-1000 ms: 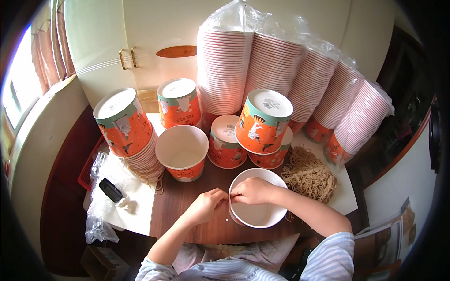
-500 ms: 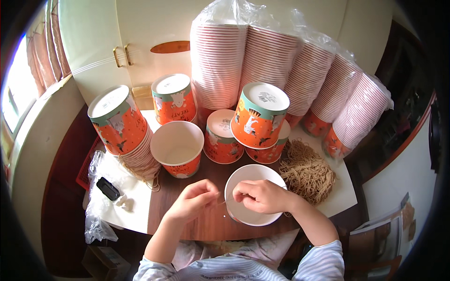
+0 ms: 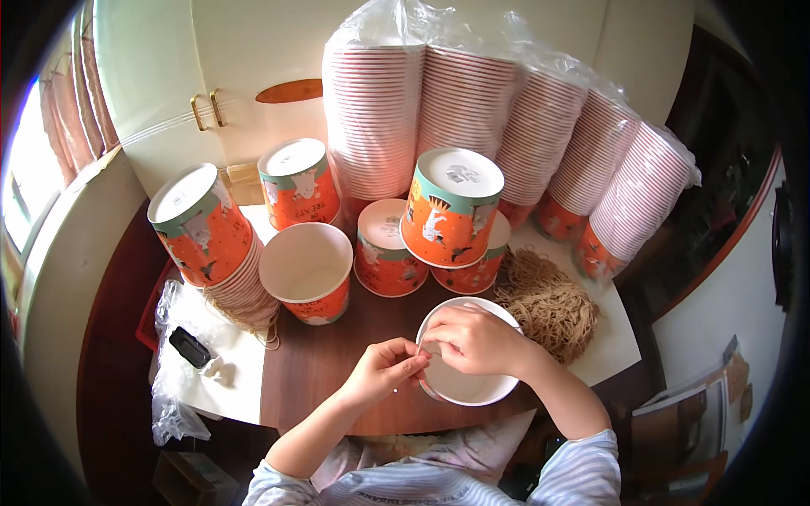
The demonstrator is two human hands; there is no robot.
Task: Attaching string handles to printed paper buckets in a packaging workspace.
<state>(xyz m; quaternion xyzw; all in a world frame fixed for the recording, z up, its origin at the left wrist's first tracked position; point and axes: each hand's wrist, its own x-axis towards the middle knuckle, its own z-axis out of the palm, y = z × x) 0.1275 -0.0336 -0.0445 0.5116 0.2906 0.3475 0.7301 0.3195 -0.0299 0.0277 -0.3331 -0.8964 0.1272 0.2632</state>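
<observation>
Near the table's front edge [image 3: 354,417], my left hand [image 3: 384,371] and right hand [image 3: 477,339] pinch one white paper bowl's rim [image 3: 464,390]; five orange cups [image 3: 451,207] crowd behind, bare wood between.

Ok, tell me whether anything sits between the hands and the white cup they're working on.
Nothing visible does. The right hand already rests on the rim of the white cup, and the left hand touches its left edge. The rubber band pile lies to the right, the open printed cup up left.
</observation>
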